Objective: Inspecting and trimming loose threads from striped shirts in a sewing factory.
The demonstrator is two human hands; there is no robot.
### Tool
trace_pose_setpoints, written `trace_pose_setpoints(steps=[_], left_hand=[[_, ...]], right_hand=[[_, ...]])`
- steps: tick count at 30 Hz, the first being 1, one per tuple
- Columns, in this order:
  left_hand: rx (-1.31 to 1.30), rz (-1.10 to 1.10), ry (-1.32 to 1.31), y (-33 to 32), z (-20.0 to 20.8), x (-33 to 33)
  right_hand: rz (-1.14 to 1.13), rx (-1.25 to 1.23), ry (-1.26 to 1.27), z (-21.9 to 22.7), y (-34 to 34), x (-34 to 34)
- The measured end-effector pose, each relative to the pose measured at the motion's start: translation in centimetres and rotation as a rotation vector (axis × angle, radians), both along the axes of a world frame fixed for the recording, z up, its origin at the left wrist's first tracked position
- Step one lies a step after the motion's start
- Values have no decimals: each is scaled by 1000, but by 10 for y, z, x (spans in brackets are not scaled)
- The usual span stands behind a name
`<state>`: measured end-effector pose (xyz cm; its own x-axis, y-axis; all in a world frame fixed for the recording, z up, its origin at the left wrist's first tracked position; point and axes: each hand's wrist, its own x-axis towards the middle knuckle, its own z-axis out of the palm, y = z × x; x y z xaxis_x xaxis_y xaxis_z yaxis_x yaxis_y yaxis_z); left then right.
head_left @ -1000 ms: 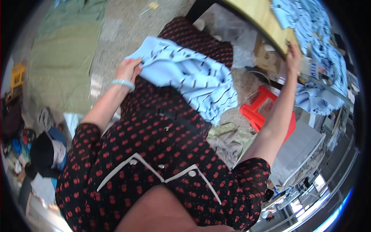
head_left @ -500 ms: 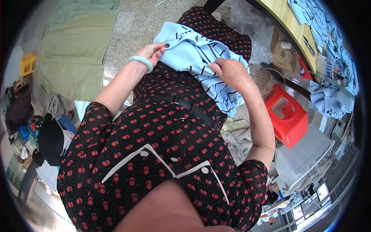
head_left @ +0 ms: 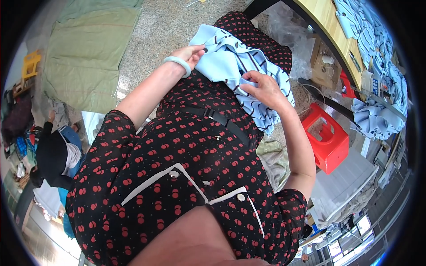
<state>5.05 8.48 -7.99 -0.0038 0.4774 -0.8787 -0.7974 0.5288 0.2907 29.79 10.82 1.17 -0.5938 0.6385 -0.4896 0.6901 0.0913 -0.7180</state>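
So compared to a second ago, the right hand [head_left: 266,91] has come off the edge of the bench [head_left: 329,24] and is now over on the light-blue garment [head_left: 226,62] in the person's lap. That's at about 1 o'clock from the middle of the view, bunched up with its dark stripes running every which way over the patterned dress [head_left: 195,146]. The left hand [head_left: 191,55], at 11 on the garment, has its edge pinched right by a dark button [head_left: 205,50]. The right one's at 4, thumb and forefinger curled against a fold; honestly can't tell if it's gripping or just resting there. As for progress, I'd call it partway: one edge is in hand, but the piece is still crumpled, not spread or folded, and how much is left I can't tell. Further out, the bench sits at 1 to 2 o'clock with a heap of similar blue fabric [head_left: 372,40] on it, plus a cardboard box [head_left: 326,73] below at 2. There's a red stool [head_left: 335,153] at 3, some pale cloth [head_left: 273,162] at 4, a bent-over co-worker [head_left: 55,157] near 9, and a green mat [head_left: 88,57] at 10.
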Motion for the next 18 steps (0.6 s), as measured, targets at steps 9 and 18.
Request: trace_pose_setpoints(steps=[9,18], left_hand=[[22,-39,-58,-16,12,-6],[82,-99,-86,5,5,2]], right_hand=[[245,892,-30,2,-16,-7],[-82,304,-27,12,-28,-5]])
